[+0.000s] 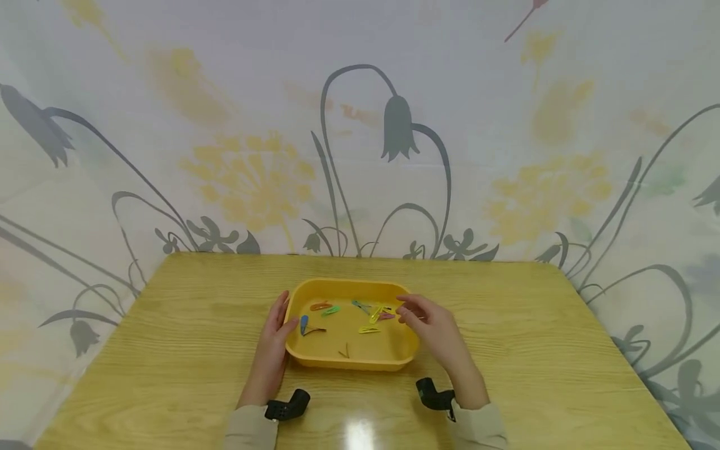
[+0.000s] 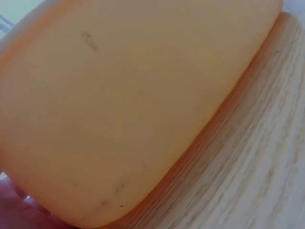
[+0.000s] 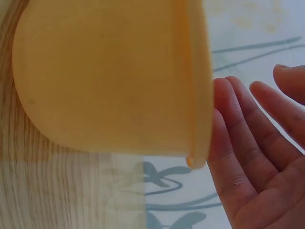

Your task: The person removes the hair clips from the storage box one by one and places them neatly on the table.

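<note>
A yellow plastic tray [image 1: 349,361] sits mid-table and holds several coloured hair clips, among them an orange one [image 1: 320,306], a green one [image 1: 330,310], a blue one [image 1: 304,323] and a yellow one [image 1: 369,329]. My left hand [image 1: 274,334] lies flat against the tray's left wall with its thumb at the rim. My right hand [image 1: 430,322] hovers over the right rim, fingers relaxed and holding nothing. In the right wrist view the straight fingers [image 3: 248,157] stand beside the tray wall [image 3: 105,76]. The tray's outer wall [image 2: 119,109] fills the left wrist view.
The wooden table [image 1: 169,325] stretches wide on both sides of the tray. A floral cloth backdrop [image 1: 360,125] closes off the far edge and both sides. Black wrist cameras [image 1: 288,405] [image 1: 433,395] sit on my forearms near the front edge.
</note>
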The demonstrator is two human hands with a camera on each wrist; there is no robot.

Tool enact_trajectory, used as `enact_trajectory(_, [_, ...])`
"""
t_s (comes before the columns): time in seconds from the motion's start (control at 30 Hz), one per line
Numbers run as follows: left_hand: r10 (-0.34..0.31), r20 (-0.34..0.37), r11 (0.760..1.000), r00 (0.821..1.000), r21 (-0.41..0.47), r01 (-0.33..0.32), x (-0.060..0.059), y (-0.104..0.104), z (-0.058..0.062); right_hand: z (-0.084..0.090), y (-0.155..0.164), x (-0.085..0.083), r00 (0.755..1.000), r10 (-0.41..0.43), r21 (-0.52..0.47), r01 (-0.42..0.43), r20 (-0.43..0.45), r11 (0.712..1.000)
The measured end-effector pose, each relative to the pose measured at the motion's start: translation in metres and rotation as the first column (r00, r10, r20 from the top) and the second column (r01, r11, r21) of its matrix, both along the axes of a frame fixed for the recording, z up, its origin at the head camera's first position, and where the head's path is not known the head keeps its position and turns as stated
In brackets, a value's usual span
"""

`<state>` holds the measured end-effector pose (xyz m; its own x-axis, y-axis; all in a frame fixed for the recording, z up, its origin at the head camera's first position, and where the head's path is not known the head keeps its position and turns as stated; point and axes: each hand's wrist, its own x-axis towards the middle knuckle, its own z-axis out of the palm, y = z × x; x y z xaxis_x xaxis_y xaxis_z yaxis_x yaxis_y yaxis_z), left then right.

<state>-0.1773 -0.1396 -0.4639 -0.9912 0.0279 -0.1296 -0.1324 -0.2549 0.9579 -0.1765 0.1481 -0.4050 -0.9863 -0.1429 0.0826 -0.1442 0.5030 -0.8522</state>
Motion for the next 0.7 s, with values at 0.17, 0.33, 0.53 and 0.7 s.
enact_trajectory(0.17, [0.013,0.005,0.999,1.000,-0.052,-0.013,-0.002,0.000,0.001,-0.001,-0.009,0.000,0.999,0.034,0.044,-0.034,-0.001,0.998])
enact_trajectory(0.33, [0.013,0.023,0.997,1.000,-0.079,-0.012,-0.005,0.003,0.000,-0.001,-0.013,-0.001,0.999,0.052,0.060,-0.052,-0.003,0.997])
enact_trajectory(0.53, [0.018,0.021,0.996,1.000,-0.086,-0.016,-0.007,0.002,0.000,-0.003,-0.016,-0.003,0.998,0.057,0.057,-0.057,-0.003,0.997])
enact_trajectory(0.7, [0.012,0.036,0.993,0.999,-0.115,-0.008,-0.006,0.000,0.001,-0.008,-0.020,-0.002,0.998,0.068,0.066,-0.067,-0.006,0.996])
